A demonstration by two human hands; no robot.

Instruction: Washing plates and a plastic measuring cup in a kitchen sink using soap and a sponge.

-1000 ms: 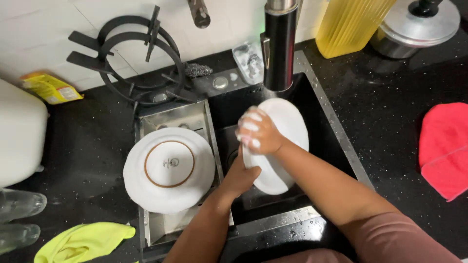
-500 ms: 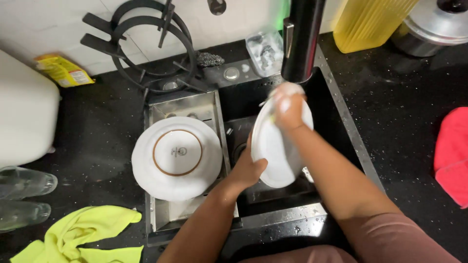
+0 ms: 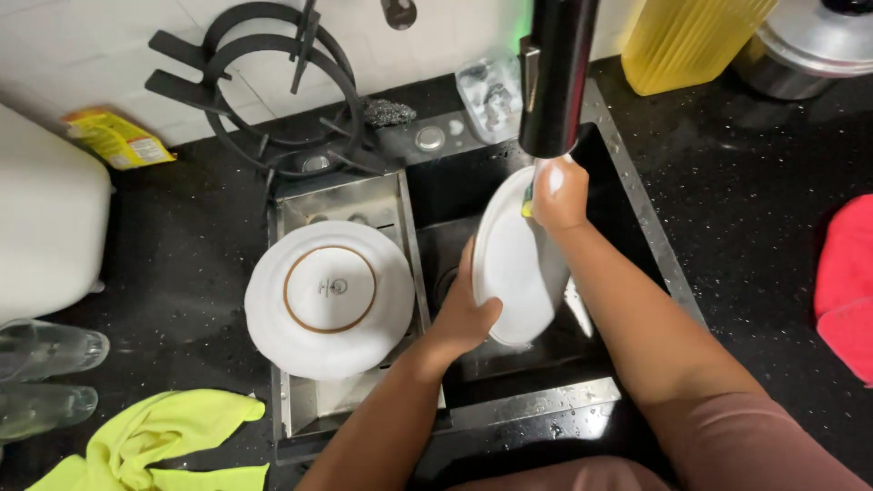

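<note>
A white plate (image 3: 511,264) stands tilted on edge over the black sink basin (image 3: 473,195), just below the dark faucet spout (image 3: 556,73). The left hand (image 3: 464,314) is clamped on the plate's lower rim, thumb over the front face. The right hand (image 3: 556,193), foamy with suds, is closed on something yellow-green pressed against the plate's upper rim; what it is cannot be told.

Beside the basin, on its left, a steel tray (image 3: 300,409) carries an upturned white plate with a brown ring (image 3: 329,298). At the counter's back edge lean black stove grates (image 3: 264,82), with a steel scourer (image 3: 389,112) near them. A lime cloth (image 3: 159,441) lies at the front left corner, a red cloth (image 3: 846,282) at the right edge.
</note>
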